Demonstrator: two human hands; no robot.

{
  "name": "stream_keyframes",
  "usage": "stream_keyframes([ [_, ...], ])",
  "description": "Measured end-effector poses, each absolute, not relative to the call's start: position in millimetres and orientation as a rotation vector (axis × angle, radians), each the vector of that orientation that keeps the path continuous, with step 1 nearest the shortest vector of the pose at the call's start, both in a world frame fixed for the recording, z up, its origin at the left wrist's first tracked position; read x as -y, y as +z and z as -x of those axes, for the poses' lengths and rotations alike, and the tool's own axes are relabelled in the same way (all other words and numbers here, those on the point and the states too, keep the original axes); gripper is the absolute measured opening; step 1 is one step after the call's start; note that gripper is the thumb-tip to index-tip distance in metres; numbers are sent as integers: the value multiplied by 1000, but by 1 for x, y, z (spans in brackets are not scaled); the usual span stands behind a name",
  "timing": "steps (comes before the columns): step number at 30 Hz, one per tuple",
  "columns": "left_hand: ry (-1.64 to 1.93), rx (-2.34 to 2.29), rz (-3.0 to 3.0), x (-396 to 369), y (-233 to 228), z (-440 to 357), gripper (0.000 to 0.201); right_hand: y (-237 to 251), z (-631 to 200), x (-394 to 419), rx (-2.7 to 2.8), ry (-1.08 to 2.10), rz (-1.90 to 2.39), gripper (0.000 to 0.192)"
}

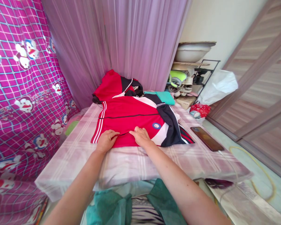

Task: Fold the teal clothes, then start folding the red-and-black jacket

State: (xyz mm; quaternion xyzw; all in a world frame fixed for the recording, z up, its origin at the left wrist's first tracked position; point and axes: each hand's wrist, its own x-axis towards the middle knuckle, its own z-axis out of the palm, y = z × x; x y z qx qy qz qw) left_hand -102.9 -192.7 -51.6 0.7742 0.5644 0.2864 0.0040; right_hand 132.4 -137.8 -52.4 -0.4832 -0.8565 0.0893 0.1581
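Observation:
A red, white and navy jacket (131,107) lies spread sideways on the table, with white stripes along its left hem and a round blue badge at the right. My left hand (106,140) rests on its near red panel, thumb and fingers pinched at a dark line in the cloth. A short way to the right, my right hand (140,136) pinches the same line, its fingers bent. The navy sleeve (170,120) is folded over the right end of the jacket. What lies under the fingertips is hidden.
A checked cloth (121,165) covers the table. Behind the jacket are a bunched red and black garment (112,84) and a folded teal cloth (165,97). A phone (207,138) with a cable lies at the right edge. Beyond stands a shoe rack (203,76).

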Motion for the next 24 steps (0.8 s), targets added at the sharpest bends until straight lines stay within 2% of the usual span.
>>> stream_keyframes([
  [11, 867, -1769, -2483, 189, -56, 103, 31, -47, -141, 142, 2424, 186, 1380, 37],
  [17, 835, -1801, -2468, 191, -51, 102, 25, -48, -148, 141, 2347, 243, 1298, 25],
  [24, 860, -1864, -2414, 191, -50, 100, 23, -48, -144, 146, 2389, 168, 1134, 27],
])
